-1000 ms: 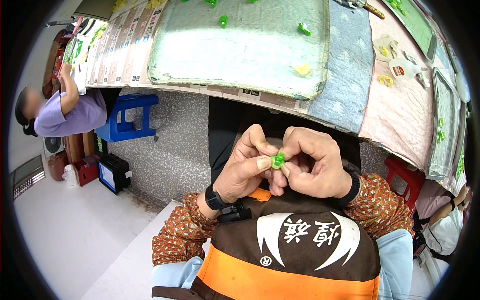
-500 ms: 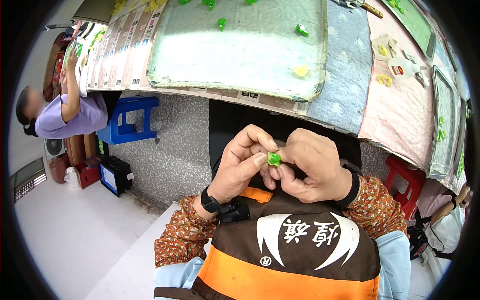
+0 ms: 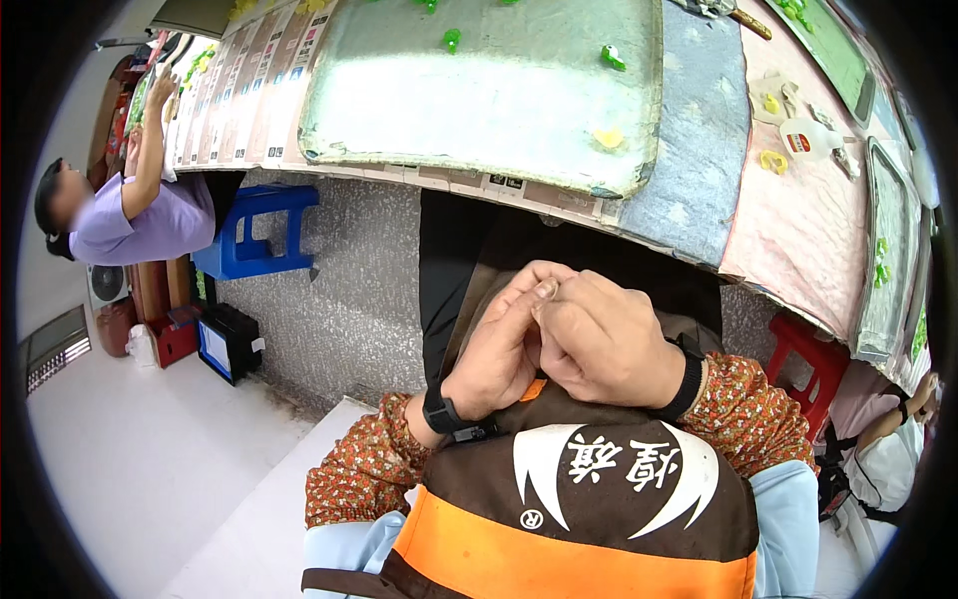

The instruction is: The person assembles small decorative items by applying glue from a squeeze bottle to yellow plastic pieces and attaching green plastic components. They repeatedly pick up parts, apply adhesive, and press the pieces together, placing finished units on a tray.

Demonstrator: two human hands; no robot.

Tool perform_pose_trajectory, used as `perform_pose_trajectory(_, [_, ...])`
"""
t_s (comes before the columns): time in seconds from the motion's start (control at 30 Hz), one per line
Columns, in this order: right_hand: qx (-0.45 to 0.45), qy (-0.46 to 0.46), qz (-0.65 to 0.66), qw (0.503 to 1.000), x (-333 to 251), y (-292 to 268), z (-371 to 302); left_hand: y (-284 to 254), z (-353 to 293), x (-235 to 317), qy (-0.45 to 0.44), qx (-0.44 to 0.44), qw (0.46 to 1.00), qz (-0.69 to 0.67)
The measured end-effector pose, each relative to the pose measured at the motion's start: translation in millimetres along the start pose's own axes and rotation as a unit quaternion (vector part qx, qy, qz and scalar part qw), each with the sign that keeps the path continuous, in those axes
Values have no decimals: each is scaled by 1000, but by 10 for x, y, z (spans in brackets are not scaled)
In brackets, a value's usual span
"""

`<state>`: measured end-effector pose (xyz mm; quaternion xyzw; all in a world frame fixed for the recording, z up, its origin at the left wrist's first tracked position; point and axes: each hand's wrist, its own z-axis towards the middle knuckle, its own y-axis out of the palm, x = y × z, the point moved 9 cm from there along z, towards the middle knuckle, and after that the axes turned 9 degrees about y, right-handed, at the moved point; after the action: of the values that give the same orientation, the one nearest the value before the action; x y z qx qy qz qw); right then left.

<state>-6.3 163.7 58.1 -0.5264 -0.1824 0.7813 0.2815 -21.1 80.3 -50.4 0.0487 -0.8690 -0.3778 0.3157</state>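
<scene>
My left hand point(image 3: 501, 349) and my right hand point(image 3: 605, 334) are pressed together in front of my apron, below the table edge. Both are closed, fingertips meeting and fingers curled inward. The small translucent green piece, seen between them half a second ago, is now hidden behind the fingers. On the table beyond lies a pale glass-like board point(image 3: 479, 130). It carries a small green piece point(image 3: 452, 40), a green piece with a white spot point(image 3: 613, 58) and a flat yellow piece point(image 3: 608, 138).
A blue cloth point(image 3: 689, 150) and a pink cloth point(image 3: 798, 220) cover the table's right part, with a white bottle point(image 3: 806, 140) on the pink one. A blue stool point(image 3: 261, 235) stands left, a red stool point(image 3: 806, 369) right. A co-worker in purple point(image 3: 150, 215) sits far left.
My hands have drawn closer together, the right one turning over the left fingertips. The green piece that showed between them is now out of sight.
</scene>
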Motion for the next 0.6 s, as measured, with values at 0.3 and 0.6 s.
perform_pose_trajectory(0.3, [-65, 167, 209, 961, 395, 166, -38, -267, 110, -200, -114, -60, 986, -106])
perform_pose_trajectory(0.6, [-346, 95, 184, 915, -92, 727, -105, -497, 192, -218, -98, -24, 976, -195])
